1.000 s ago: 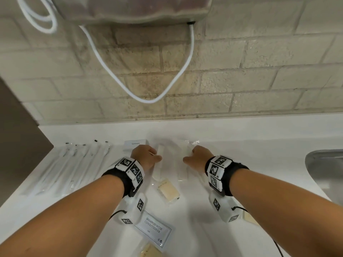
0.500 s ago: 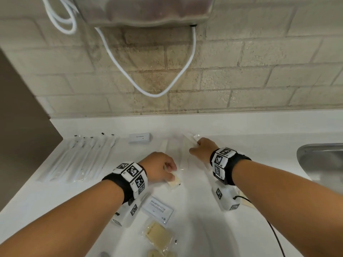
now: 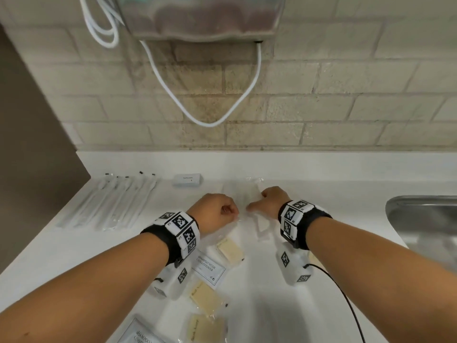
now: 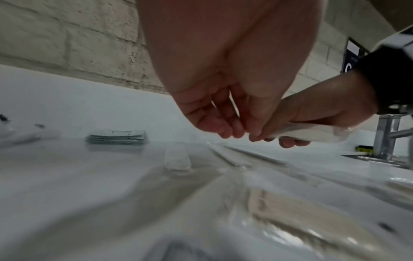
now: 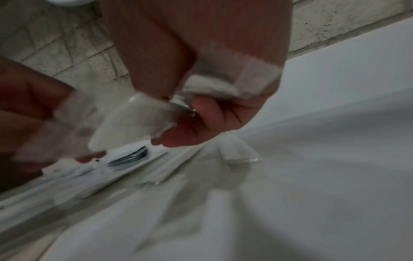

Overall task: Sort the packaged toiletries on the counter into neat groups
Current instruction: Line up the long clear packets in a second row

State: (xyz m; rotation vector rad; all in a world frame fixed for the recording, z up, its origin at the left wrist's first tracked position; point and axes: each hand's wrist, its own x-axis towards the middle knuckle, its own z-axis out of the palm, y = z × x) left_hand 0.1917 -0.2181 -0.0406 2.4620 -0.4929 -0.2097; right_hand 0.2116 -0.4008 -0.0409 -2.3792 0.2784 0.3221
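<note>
My right hand (image 3: 257, 204) grips a long white packet in clear wrap (image 5: 125, 123) just above the white counter (image 3: 321, 194). The packet (image 4: 312, 130) runs across its palm. My left hand (image 3: 231, 214) is curled beside it, and its fingertips (image 4: 232, 130) pinch the packet's near end. More long clear packets (image 3: 237, 191) lie flat behind both hands. A row of wrapped toothbrushes (image 3: 111, 201) is lined up at the far left. A small stack of sachets (image 3: 187, 179) sits by the wall.
Wrapped soap bars (image 3: 230, 250) (image 3: 204, 297) and a shampoo sachet (image 3: 209, 269) lie near the front edge below my left wrist. A steel sink (image 3: 425, 219) is at the right. A hand dryer (image 3: 197, 18) and its white cord hang on the brick wall.
My left hand has left the soap bar and moved up and right to the packet's end. My right hand has stayed over the long packets.
</note>
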